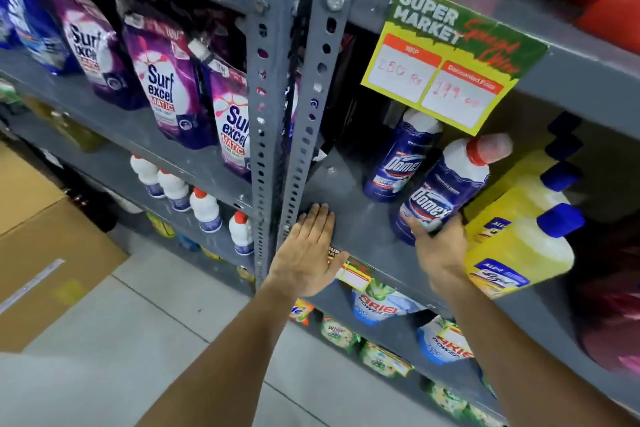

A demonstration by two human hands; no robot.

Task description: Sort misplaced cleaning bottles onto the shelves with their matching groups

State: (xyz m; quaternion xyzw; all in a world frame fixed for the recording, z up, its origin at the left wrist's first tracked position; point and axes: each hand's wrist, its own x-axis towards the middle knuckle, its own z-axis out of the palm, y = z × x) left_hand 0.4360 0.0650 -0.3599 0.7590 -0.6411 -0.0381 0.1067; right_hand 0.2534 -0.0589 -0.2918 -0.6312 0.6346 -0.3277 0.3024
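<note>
My right hand (pixel 438 246) grips the base of a blue Domex bottle (pixel 446 187) with a red cap, which leans tilted on the grey shelf (pixel 349 218). Just behind it, to the left, another blue Domex bottle (pixel 403 159) stands on the same shelf, its top hidden by a price card. Yellow bottles with blue caps (pixel 519 236) stand close against the held bottle's right side. My left hand (pixel 308 253) lies flat on the shelf's front edge, fingers spread, holding nothing.
A yellow-green price card (pixel 446 55) hangs from the shelf above. Perforated grey uprights (pixel 277 97) divide the racks. Purple Surf Excel pouches (pixel 166 80) and small white red-capped bottles (pixel 204 208) fill the left rack. Ariel packs (pixel 384 302) sit below. Cardboard boxes (pixel 45 246) stand on the floor at left.
</note>
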